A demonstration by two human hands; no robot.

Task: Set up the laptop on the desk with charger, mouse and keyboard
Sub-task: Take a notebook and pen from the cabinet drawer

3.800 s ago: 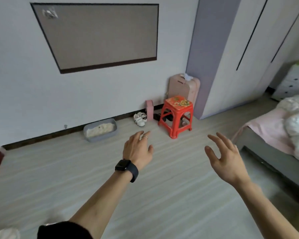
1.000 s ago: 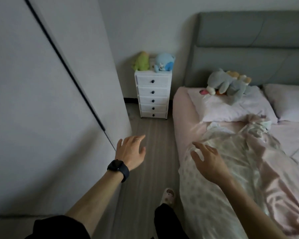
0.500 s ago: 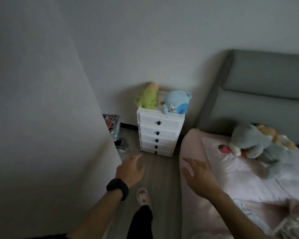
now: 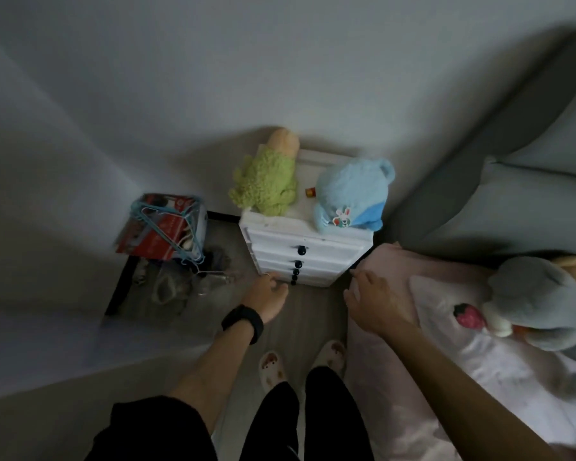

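No laptop, charger, mouse, keyboard or desk shows in this view. A white chest of drawers [image 4: 316,252] with dark knobs stands against the wall straight ahead. My left hand [image 4: 268,296], with a black watch on the wrist, hovers just below the lowest drawers, fingers loosely bent and holding nothing. My right hand [image 4: 374,301] is stretched out near the chest's right corner, above the edge of the pink bed [image 4: 396,377], also holding nothing.
A green plush toy [image 4: 266,181] and a blue plush toy [image 4: 351,194] sit on the chest. A basket with hangers [image 4: 165,227] and floor clutter lie left. A wardrobe side [image 4: 47,227] is on the left, a grey headboard [image 4: 512,161] and grey plush [image 4: 539,301] on the right.
I turned from the open floor toward the bed and walked up the narrow gap; the chest of drawers is now much closer and both hands are near its front.
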